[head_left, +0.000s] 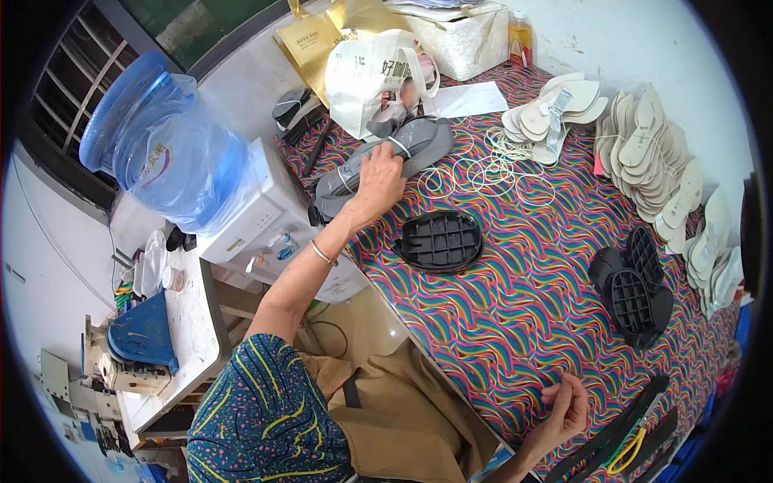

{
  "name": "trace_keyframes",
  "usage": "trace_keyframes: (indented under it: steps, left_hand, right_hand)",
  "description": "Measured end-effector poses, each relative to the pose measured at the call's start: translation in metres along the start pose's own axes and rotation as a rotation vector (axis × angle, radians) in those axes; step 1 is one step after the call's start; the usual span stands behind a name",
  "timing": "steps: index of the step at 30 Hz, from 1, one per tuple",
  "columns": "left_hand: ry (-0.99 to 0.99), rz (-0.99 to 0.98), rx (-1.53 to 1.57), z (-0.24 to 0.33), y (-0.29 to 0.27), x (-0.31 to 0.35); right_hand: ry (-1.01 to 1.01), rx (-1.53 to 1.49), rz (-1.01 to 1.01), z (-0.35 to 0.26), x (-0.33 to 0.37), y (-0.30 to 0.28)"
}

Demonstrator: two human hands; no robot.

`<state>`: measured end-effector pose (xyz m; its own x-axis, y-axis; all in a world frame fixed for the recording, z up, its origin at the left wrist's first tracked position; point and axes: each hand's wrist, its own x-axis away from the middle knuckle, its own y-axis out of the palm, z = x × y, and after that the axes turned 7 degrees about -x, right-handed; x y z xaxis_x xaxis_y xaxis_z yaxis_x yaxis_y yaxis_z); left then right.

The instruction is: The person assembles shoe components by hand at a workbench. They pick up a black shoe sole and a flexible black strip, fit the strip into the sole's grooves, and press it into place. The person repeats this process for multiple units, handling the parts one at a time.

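Note:
My left hand [382,179] is closed on a bundle of grey shoe soles [435,141], its fingers at the pale band tied round them. The bundle lies at the far left of the table, in front of a white plastic bag. Nearer to me lies a black sole piece [441,241] with a grid of ribs. My right hand [568,407] rests low over the table at the near right, its fingers loosely curled and apart, with nothing seen in them. Further right sit more black gridded sole pieces [632,298], partly stacked on each other.
Loops of pale elastic bands [507,165] lie at the back, beside stacks of cream insole shapes [644,153]. Black strips with a yellow-handled tool [626,452] lie at the near right. A water dispenser [258,225] with a blue bottle [173,153] stands against the table's left edge.

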<state>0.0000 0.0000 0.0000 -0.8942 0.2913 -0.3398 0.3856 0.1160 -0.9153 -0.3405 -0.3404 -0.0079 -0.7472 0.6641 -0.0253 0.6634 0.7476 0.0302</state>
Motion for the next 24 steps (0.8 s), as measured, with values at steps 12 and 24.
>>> trace_keyframes:
  steps: [12, 24]
  left_hand:
    - [0.044, 0.014, 0.225, 0.017, -0.006, 0.016]
    - [-0.124, 0.000, 0.802, -0.013, 0.001, 0.006]
  right_hand:
    - [0.030, -0.087, 0.000, 0.006, 0.003, -0.001]
    - [-0.001, -0.070, -0.020, 0.010, 0.002, -0.001]
